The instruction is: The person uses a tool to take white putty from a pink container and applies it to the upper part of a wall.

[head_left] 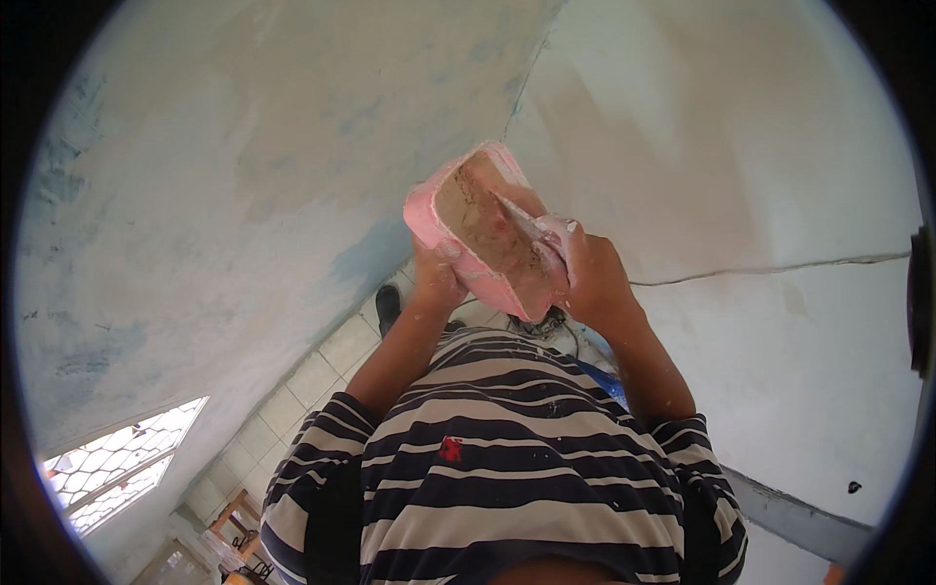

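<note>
My left hand grips the outer wall of a pink plastic tub from below and the left. The tub is tilted toward me, its rim crusted with dried material. Inside lies a beige-brown paste that looks like wall putty. Closed round a whitish, putty-smeared scraper, my right hand is at the tub's right rim. The scraper's thin edge reaches over the paste; its far end is hard to make out. My right fingers are partly hidden behind the tool and the rim.
Two walls meet in a corner ahead; the left wall and right wall bear beige patches. A crack crosses the right one. Pale floor tiles, a grilled window and wooden furniture lie left. Dark cables lie below the tub.
</note>
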Available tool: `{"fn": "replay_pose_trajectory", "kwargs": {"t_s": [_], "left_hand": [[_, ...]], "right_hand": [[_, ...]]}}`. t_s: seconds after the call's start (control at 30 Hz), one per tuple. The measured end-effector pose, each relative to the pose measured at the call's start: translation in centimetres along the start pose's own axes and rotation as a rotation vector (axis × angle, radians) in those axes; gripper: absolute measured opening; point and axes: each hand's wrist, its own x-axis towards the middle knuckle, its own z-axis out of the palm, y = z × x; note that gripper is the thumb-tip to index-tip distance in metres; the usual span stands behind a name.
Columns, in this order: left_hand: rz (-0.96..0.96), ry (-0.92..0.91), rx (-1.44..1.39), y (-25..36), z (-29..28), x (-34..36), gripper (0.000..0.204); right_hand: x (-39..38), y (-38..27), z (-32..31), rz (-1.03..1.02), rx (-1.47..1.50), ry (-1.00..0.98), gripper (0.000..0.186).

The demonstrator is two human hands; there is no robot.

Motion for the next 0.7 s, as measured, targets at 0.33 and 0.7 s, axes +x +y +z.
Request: {"fn": "replay_pose_trajectory", "kwargs": {"t_s": [0.33,0.7], "left_hand": [[-0.027,0.092,-0.070,-0.2,0.2,0.4,0.103],[-0.050,0.071,-0.105,0.1,-1.2,-0.4,0.083]], "right_hand": [[0.6,-1.6,1.2,0.286,0.436,0.015,0.033],[1.1,-1.2,0.2,0.036,0.155,0.045,0.034]]}}
